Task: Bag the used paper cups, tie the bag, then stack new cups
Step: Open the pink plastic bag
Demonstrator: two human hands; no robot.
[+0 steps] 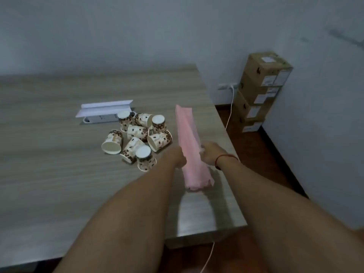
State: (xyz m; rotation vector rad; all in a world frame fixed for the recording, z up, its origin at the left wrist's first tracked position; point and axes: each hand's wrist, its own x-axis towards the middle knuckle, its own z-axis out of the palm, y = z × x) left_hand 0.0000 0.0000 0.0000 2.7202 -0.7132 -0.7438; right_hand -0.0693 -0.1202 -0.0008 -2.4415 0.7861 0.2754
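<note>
A long, folded pink plastic bag (188, 138) lies stretched along the right part of the wooden table (59, 174). My left hand (177, 157) pinches its left edge and my right hand (209, 154), with a red string on the wrist, pinches its right edge, both near the bag's middle. Left of the bag sits a heap of several used paper cups (137, 137) with a brown coffee-bean print, some upside down, some on their sides.
Behind the cups a white power strip (98, 119) lies in a table recess under a raised white lid (104, 108). Stacked cardboard boxes (260, 89) stand by the wall at the right. A white cable (230, 109) hangs beside the table's right edge.
</note>
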